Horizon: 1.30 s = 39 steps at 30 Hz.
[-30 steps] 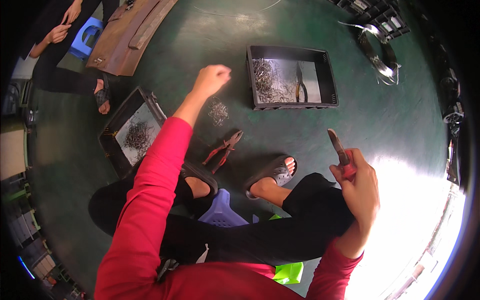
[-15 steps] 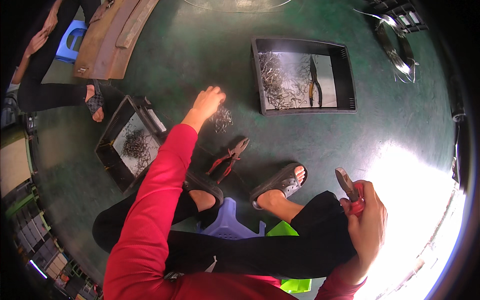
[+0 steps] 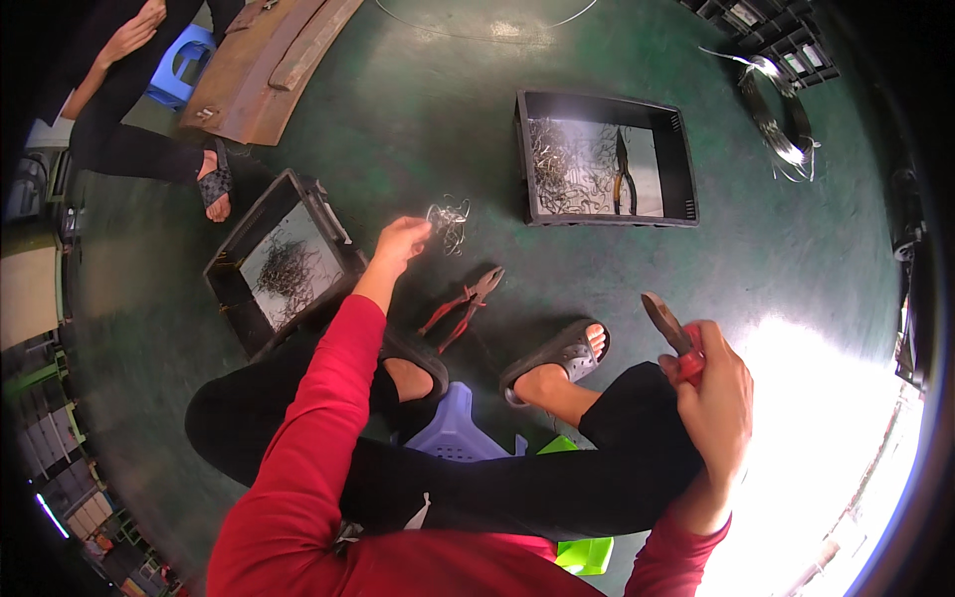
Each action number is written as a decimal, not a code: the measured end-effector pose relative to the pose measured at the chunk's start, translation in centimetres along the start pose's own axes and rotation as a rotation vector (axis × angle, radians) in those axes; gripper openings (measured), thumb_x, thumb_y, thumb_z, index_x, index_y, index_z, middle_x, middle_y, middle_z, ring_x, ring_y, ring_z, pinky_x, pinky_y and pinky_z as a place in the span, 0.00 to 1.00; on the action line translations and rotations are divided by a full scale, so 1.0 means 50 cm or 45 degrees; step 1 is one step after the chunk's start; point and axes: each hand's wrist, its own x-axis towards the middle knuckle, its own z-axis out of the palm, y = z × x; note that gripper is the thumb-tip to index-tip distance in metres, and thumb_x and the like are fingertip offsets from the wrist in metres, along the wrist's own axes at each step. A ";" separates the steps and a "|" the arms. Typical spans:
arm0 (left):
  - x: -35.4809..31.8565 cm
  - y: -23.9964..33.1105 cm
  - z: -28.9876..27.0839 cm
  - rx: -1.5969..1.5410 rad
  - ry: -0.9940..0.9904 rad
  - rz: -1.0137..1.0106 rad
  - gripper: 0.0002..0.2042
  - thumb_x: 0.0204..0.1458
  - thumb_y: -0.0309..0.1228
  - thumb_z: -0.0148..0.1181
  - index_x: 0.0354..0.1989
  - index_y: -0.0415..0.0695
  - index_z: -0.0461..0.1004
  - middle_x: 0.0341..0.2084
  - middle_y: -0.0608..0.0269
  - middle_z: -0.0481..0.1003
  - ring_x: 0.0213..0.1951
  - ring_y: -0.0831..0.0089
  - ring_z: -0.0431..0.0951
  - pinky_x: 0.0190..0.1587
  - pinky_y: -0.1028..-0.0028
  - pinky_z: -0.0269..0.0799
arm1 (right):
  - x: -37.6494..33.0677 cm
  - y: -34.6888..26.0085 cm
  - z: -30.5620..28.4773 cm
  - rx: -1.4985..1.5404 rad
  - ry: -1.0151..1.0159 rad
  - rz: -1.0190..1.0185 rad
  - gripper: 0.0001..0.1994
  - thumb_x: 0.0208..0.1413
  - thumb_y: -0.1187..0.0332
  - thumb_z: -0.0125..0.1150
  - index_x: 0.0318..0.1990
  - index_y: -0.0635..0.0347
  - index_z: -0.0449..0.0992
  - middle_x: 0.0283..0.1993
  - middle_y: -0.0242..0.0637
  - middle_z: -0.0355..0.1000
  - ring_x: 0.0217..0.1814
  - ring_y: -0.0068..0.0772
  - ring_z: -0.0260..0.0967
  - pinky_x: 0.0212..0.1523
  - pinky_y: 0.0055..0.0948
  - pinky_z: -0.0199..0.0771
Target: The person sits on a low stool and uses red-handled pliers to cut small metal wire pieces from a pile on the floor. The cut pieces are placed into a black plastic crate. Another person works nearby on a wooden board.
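My left hand [image 3: 402, 242] reaches forward over the floor, its fingers pinched together beside a small heap of bent wire pieces [image 3: 453, 227]. Whatever sits between the fingertips is too small to make out. In my right hand [image 3: 718, 393], above my right knee, I grip pliers [image 3: 668, 320] by their red handles, the metal jaws pointing up and left. A second pair of red-handled pliers [image 3: 466, 306] lies on the floor between the heap and my feet.
Left of my arm, a black crate [image 3: 239, 224] contains dark wire pieces. Another black crate [image 3: 609, 221] holds wire pieces and yellow-and-black-handled pliers [image 3: 624, 177]. A wire coil [image 3: 771, 114] lies far right. Another person sits far left near a blue stool [image 3: 182, 68] and boards [image 3: 249, 80].
My left hand has drawn back from above the wire heap to its left side. My right hand still holds the pliers, slightly higher in the picture. The whole view has shifted a little.
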 end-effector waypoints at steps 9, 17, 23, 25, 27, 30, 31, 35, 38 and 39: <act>-0.073 0.023 0.034 -0.217 0.031 0.331 0.06 0.51 0.29 0.66 0.36 0.47 0.75 0.32 0.72 0.76 0.35 0.81 0.75 0.34 0.79 0.68 | -0.022 -0.067 0.046 0.212 0.061 -0.281 0.13 0.50 0.68 0.64 0.42 0.60 0.70 0.32 0.49 0.74 0.38 0.58 0.71 0.36 0.43 0.67; -0.159 0.030 0.050 -0.418 0.056 0.564 0.06 0.52 0.28 0.64 0.37 0.43 0.74 0.31 0.65 0.77 0.32 0.76 0.77 0.33 0.77 0.70 | -0.018 -0.087 0.077 0.281 -0.006 -0.333 0.12 0.50 0.70 0.65 0.39 0.62 0.71 0.31 0.48 0.74 0.37 0.53 0.73 0.36 0.40 0.69; -0.332 0.164 0.110 -0.645 -0.319 0.466 0.10 0.53 0.28 0.63 0.42 0.42 0.74 0.33 0.64 0.77 0.33 0.76 0.77 0.37 0.77 0.72 | -0.013 -0.094 0.087 0.541 -0.249 -0.319 0.15 0.52 0.64 0.68 0.42 0.64 0.72 0.30 0.40 0.73 0.32 0.30 0.68 0.38 0.30 0.70; -0.397 0.204 0.122 -0.707 -0.533 0.465 0.11 0.54 0.27 0.62 0.46 0.43 0.74 0.33 0.65 0.77 0.32 0.78 0.77 0.37 0.77 0.72 | -0.013 -0.101 0.087 0.614 -0.308 -0.352 0.16 0.52 0.64 0.67 0.42 0.65 0.72 0.32 0.38 0.73 0.33 0.28 0.68 0.39 0.30 0.70; -0.449 0.231 0.128 -0.700 -0.587 0.360 0.11 0.54 0.28 0.62 0.46 0.42 0.75 0.33 0.66 0.77 0.33 0.77 0.77 0.37 0.77 0.73 | -0.011 -0.109 0.082 0.613 -0.392 -0.315 0.16 0.53 0.64 0.66 0.42 0.66 0.72 0.33 0.37 0.73 0.35 0.26 0.68 0.40 0.28 0.70; -0.501 0.250 0.134 -0.566 -0.561 0.451 0.10 0.55 0.28 0.62 0.45 0.40 0.76 0.33 0.64 0.77 0.34 0.77 0.77 0.38 0.77 0.73 | -0.017 -0.125 0.075 0.669 -0.420 -0.341 0.16 0.55 0.63 0.65 0.43 0.66 0.72 0.30 0.35 0.72 0.32 0.23 0.67 0.38 0.27 0.69; -0.511 0.253 0.136 -0.494 -0.514 0.499 0.10 0.55 0.28 0.62 0.43 0.39 0.77 0.33 0.63 0.77 0.35 0.76 0.77 0.39 0.77 0.73 | -0.020 -0.131 0.072 0.662 -0.420 -0.317 0.16 0.55 0.63 0.64 0.43 0.66 0.72 0.28 0.34 0.72 0.31 0.22 0.67 0.36 0.26 0.69; -0.540 0.257 0.154 -0.126 -0.232 1.054 0.07 0.55 0.22 0.60 0.41 0.36 0.76 0.32 0.65 0.77 0.32 0.79 0.77 0.37 0.79 0.74 | -0.024 -0.140 0.055 0.756 -0.708 -0.075 0.16 0.57 0.61 0.62 0.45 0.63 0.71 0.21 0.30 0.68 0.23 0.16 0.63 0.30 0.25 0.66; -0.556 0.261 0.161 0.147 0.016 1.413 0.06 0.53 0.18 0.61 0.39 0.35 0.76 0.30 0.64 0.77 0.31 0.79 0.77 0.36 0.80 0.74 | -0.021 -0.143 0.063 0.815 -0.814 -0.050 0.15 0.58 0.60 0.61 0.45 0.62 0.71 0.19 0.28 0.67 0.22 0.15 0.62 0.29 0.25 0.66; -0.560 0.264 0.160 0.205 0.057 1.486 0.06 0.53 0.18 0.61 0.38 0.35 0.77 0.30 0.64 0.77 0.31 0.78 0.77 0.35 0.80 0.73 | -0.019 -0.143 0.071 0.825 -0.811 -0.072 0.15 0.58 0.60 0.61 0.44 0.63 0.71 0.21 0.28 0.68 0.24 0.16 0.63 0.31 0.24 0.67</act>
